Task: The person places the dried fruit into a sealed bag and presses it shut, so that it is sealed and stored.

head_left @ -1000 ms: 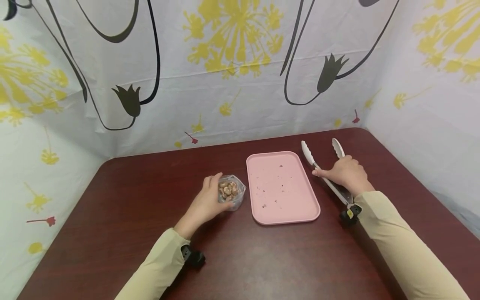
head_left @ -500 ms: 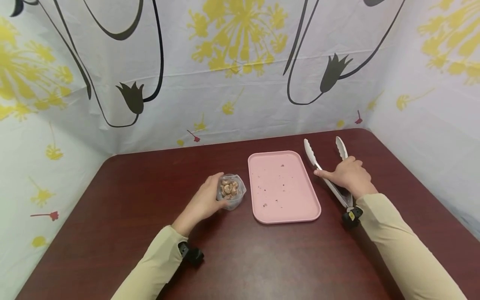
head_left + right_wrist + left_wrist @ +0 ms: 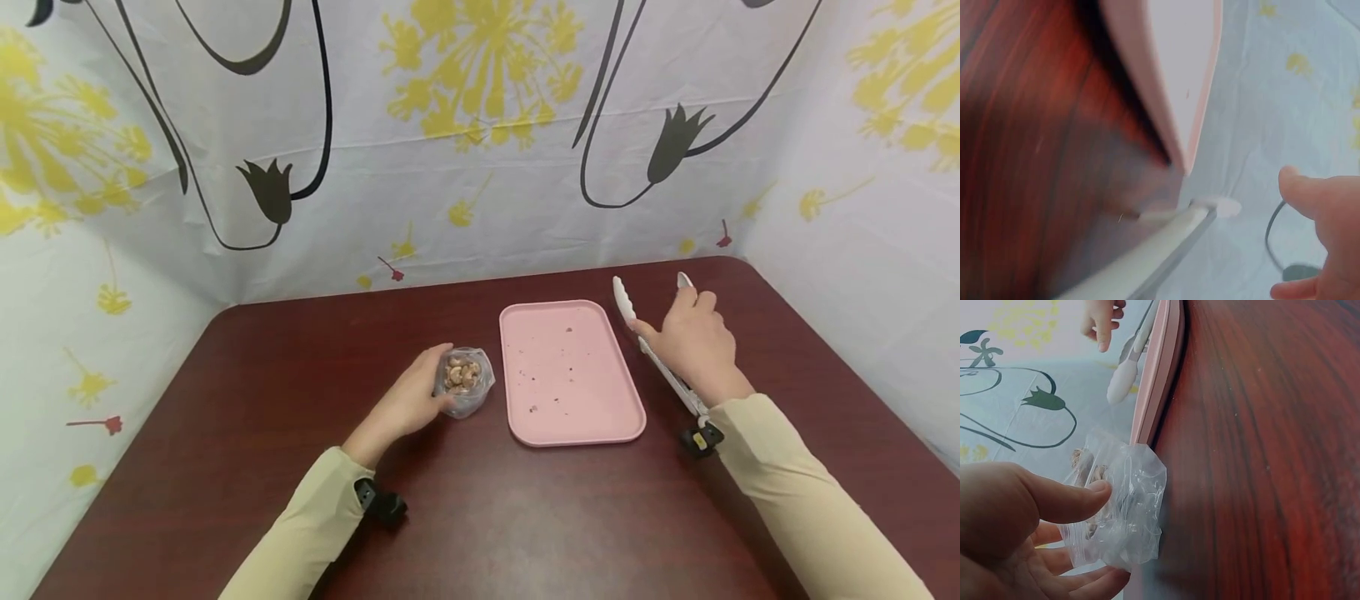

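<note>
My left hand [image 3: 405, 400] holds a clear plastic bag [image 3: 469, 405] on the table, left of the pink tray. Small brown, mushroom-like pieces [image 3: 461, 375] lie in the bag. In the left wrist view the thumb presses the near side of the crinkled bag [image 3: 1135, 512], with fingers curled behind it. My right hand [image 3: 701, 342] is over the metal tongs [image 3: 667, 375], which lie spread beside the tray with pale scalloped tips. The right wrist view has the right hand [image 3: 1329, 231] apart from the tongs [image 3: 1154, 253], thumb extended. The hand hides part of one tong arm.
A pink tray [image 3: 573, 375] with scattered dark crumbs lies between the hands. Behind the dark red table [image 3: 480, 517] hangs a patterned cloth [image 3: 420, 183], which also lines both sides.
My right hand has come up off the tongs, and its fingers now cover more of the right tong arm. The left hand keeps its hold on the bag. The head view has shifted slightly.
</note>
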A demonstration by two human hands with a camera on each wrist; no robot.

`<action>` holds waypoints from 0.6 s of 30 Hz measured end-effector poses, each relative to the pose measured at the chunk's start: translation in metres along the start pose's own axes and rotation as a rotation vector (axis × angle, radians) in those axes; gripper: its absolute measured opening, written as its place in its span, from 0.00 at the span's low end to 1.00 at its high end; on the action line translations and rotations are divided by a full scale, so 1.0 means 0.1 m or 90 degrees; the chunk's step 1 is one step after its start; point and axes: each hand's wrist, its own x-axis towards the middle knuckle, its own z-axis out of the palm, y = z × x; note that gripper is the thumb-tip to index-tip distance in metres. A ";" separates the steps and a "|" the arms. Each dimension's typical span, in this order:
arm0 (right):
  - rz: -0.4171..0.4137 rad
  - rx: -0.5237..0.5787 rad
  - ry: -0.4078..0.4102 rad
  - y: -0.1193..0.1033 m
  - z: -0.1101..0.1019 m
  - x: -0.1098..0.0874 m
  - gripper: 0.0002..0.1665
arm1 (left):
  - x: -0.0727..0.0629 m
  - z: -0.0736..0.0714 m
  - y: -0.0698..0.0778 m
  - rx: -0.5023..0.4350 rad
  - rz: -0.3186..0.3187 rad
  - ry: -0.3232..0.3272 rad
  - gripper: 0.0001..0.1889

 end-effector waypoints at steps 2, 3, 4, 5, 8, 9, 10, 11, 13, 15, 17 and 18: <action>-0.027 0.000 0.006 -0.08 0.00 -0.02 0.44 | -0.01 -0.01 0.00 -0.004 0.000 -0.001 0.39; -0.042 0.001 0.009 -0.13 0.01 -0.03 0.41 | -0.01 -0.01 -0.01 -0.006 0.001 -0.001 0.39; -0.061 0.000 0.013 -0.17 0.02 -0.04 0.37 | -0.01 -0.01 -0.01 -0.008 0.000 -0.001 0.39; -0.079 0.002 0.011 -0.22 0.03 -0.05 0.33 | -0.02 -0.01 -0.01 -0.010 0.002 -0.001 0.38; -0.130 0.008 -0.005 -0.35 0.07 -0.08 0.23 | -0.02 -0.01 -0.01 -0.015 0.012 0.005 0.38; -0.146 0.011 -0.011 -0.39 0.09 -0.09 0.20 | -0.02 -0.01 -0.01 -0.017 0.016 0.008 0.37; -0.163 0.015 -0.020 -0.44 0.11 -0.10 0.18 | -0.02 -0.01 -0.01 -0.018 0.020 0.012 0.37; -0.178 0.023 -0.030 -0.49 0.13 -0.11 0.15 | -0.02 -0.01 -0.01 -0.019 0.023 0.015 0.37; -0.215 0.032 -0.043 -0.59 0.18 -0.13 0.11 | -0.02 -0.01 -0.01 -0.019 0.027 0.020 0.36; -0.251 0.047 -0.057 -0.70 0.24 -0.15 0.08 | -0.02 0.00 -0.01 -0.020 0.029 0.021 0.36; -0.288 0.059 -0.068 -0.81 0.30 -0.16 0.05 | -0.02 0.00 -0.02 -0.023 0.030 0.021 0.35; -0.305 0.064 -0.072 -0.86 0.33 -0.16 0.04 | -0.02 0.00 -0.02 -0.024 0.032 0.022 0.35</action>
